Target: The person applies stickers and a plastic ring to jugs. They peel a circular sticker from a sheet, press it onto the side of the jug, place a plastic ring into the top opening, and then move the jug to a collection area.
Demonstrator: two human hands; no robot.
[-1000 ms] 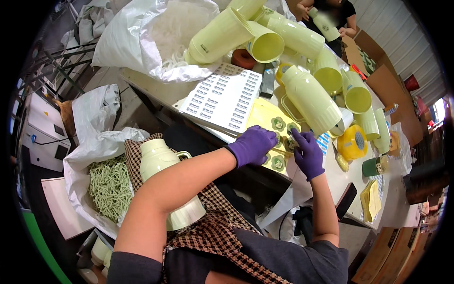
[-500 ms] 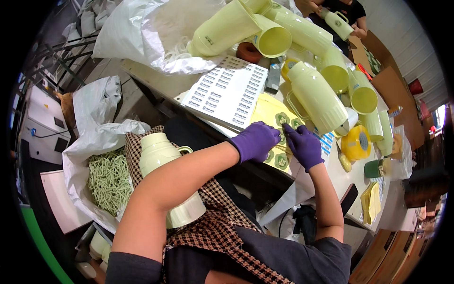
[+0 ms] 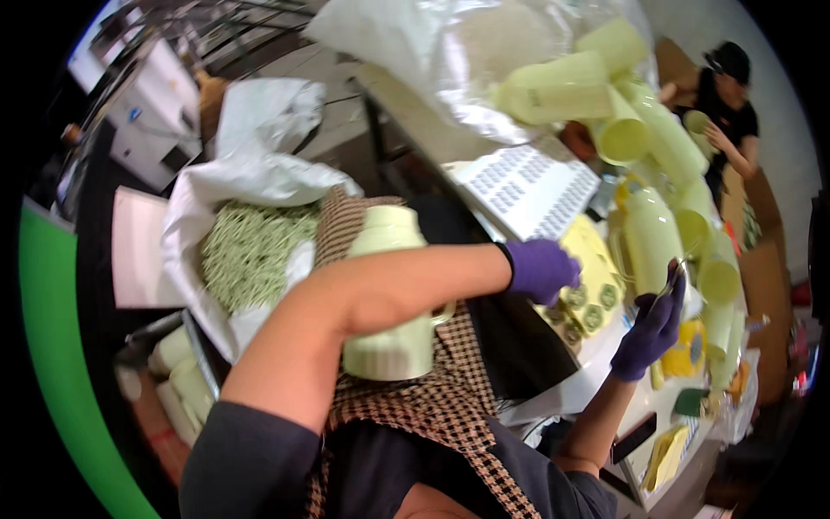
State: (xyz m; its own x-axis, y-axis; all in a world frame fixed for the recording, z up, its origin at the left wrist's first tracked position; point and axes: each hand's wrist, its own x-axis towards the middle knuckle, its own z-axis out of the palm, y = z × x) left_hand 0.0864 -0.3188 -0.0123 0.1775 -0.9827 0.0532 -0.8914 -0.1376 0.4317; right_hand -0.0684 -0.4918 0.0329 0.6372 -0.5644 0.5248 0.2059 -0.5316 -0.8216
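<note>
My left hand [image 3: 543, 270], in a purple glove, is at the near edge of a yellow sheet [image 3: 595, 251] with round green flower stickers [image 3: 609, 297]. Its fingers are bunched together, and what they hold, if anything, is hidden. To the right, my right hand [image 3: 650, 333], also gloved in purple, is raised off the sheet. A thin, shiny clear sticker [image 3: 689, 253] shows at its pinched fingertips, slightly blurred. A pale green vacuum flask shell [image 3: 389, 353] with a side handle rests on my lap, partly covered by my left forearm.
More pale green flask shells [image 3: 653, 233] lie across the table's far right. A white label sheet [image 3: 527, 186] is beyond the yellow one. Left of me, a white sack [image 3: 194, 251] holds many thin green strips. Another person [image 3: 733, 121] works at the back right.
My right hand has lifted off the yellow sheet and moved right, with the clear sticker at its fingertips. My left hand has stayed by the sheet. The whole view has turned.
</note>
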